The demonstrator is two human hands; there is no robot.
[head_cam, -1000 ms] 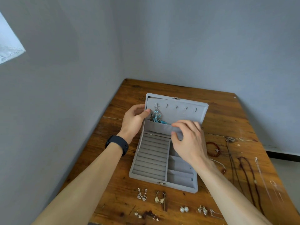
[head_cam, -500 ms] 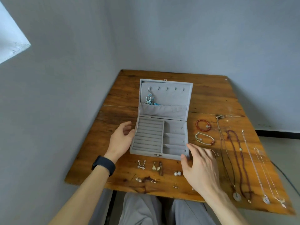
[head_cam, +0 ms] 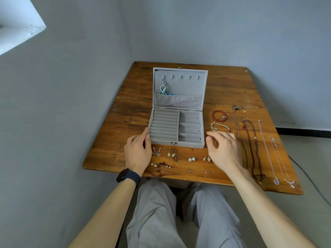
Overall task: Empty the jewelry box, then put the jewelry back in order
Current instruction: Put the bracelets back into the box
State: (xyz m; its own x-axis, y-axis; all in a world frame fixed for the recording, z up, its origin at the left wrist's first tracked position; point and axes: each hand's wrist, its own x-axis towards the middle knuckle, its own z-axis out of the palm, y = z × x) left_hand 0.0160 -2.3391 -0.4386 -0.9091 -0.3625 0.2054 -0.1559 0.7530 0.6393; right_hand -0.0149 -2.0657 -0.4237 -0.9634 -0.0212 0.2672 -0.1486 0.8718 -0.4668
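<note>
The grey jewelry box (head_cam: 176, 142) stands open on the wooden table (head_cam: 129, 115). A blue-and-silver pendant necklace (head_cam: 163, 89) hangs from a hook in its lid and dips into the lid pocket. The ring rolls and side compartments look bare. My left hand (head_cam: 138, 152) rests against the box's front left corner, fingers relaxed. My right hand (head_cam: 223, 149) hovers just right of the box with loosely curled fingers, holding nothing that I can see. Earrings (head_cam: 172, 154) lie in pairs in front of the box. A red bead bracelet (head_cam: 218, 115) and a thin bracelet (head_cam: 219, 127) lie right of it.
Several long necklaces (head_cam: 252, 149) lie stretched out along the table's right side. Pearl studs (head_cam: 191, 159) and smaller studs lie near the front edge. Grey walls close in at the left and behind. My knees are below the table's front edge.
Both hands have left the lid pocket and come down to the box's front corners. The view has pulled back and now takes in the whole table.
</note>
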